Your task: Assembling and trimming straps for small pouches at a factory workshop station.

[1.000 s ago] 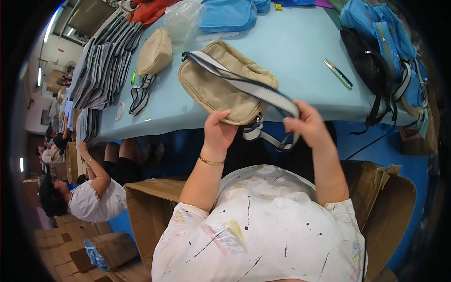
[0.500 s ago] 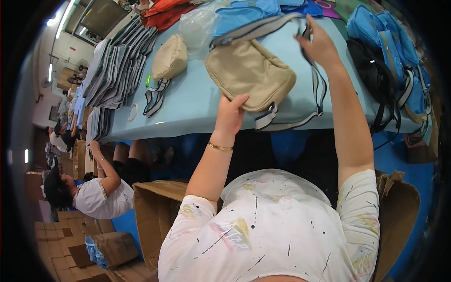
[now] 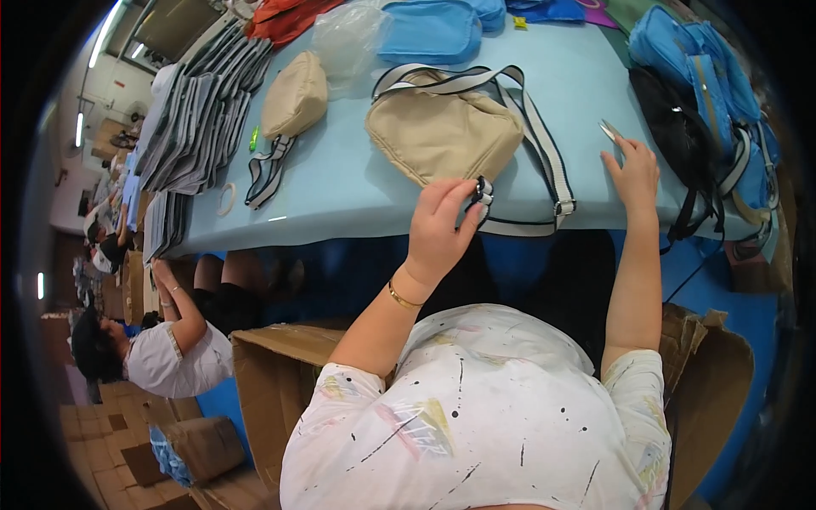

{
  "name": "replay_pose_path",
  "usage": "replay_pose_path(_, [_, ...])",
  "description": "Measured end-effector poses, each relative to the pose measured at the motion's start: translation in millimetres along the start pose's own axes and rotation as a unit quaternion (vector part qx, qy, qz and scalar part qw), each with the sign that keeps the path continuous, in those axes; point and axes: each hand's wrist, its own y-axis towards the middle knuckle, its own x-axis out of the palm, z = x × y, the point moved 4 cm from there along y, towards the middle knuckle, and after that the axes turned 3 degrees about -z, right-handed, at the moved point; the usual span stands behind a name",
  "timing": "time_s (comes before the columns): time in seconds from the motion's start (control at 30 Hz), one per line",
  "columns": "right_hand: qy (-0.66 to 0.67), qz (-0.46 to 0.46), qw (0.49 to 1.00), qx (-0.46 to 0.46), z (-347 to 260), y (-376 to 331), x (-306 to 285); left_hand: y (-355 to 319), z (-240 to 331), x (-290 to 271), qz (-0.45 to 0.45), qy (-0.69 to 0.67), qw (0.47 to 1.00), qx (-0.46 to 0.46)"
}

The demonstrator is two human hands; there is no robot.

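A beige shoulder bag (image 3: 446, 127) lies flat on the table before me, its black-edged white strap (image 3: 544, 144) looped over the top and down the right side. My left hand (image 3: 444, 223) pinches the strap's buckle end (image 3: 483, 194) at the bag's lower corner. To the right of the bag, near the table's front edge, my right hand (image 3: 635, 174) is closed on small silver thread snips (image 3: 609, 130), points toward the far left. A metal slider (image 3: 564, 207) sits on the strap between my hands.
Left on the light-blue table (image 3: 340, 183) lie another beige bag (image 3: 294, 95), a tape ring (image 3: 226, 199) and stacked grey pieces (image 3: 200, 119). Blue bags (image 3: 429, 32) lie at the back; a black bag (image 3: 676, 127) is at right. Another person (image 3: 170, 344) works at left. Cardboard boxes (image 3: 276, 374) stand beside me.
The beige bag has been lowered onto the table. My right hand has let go of the strap, moved right and taken the snips; my left hand has shifted to the strap's buckle end.
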Motion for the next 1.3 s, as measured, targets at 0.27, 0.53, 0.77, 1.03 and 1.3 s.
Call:
replay_pose_path(0.27, [0.017, 0.01, 1.0, 0.001, 19, -5, -1, 18, -13, 1, -0.012, 0.093, 0.995, -0.046])
replay_pose_path(0.53, [0.521, -0.064, 0.843, 0.117, -45, -39, -12, 13, -12, 7, -0.046, 0.192, 0.98, 0.038])
replay_pose_path(0.77, [0.368, -0.073, 0.92, -0.109, -126, -78, -36, 8, -23, 9, -0.02, 0.17, 0.985, 0.021])
replay_pose_path(1.03, [0.267, 0.019, 0.945, -0.187, -149, -97, -34, 11, -27, 12, -0.022, 0.165, 0.986, -0.004])
replay_pose_path(1.3, [0.234, 0.049, 0.948, -0.21, -156, -90, -37, 16, -27, 11, -0.042, 0.172, 0.984, 0.006])
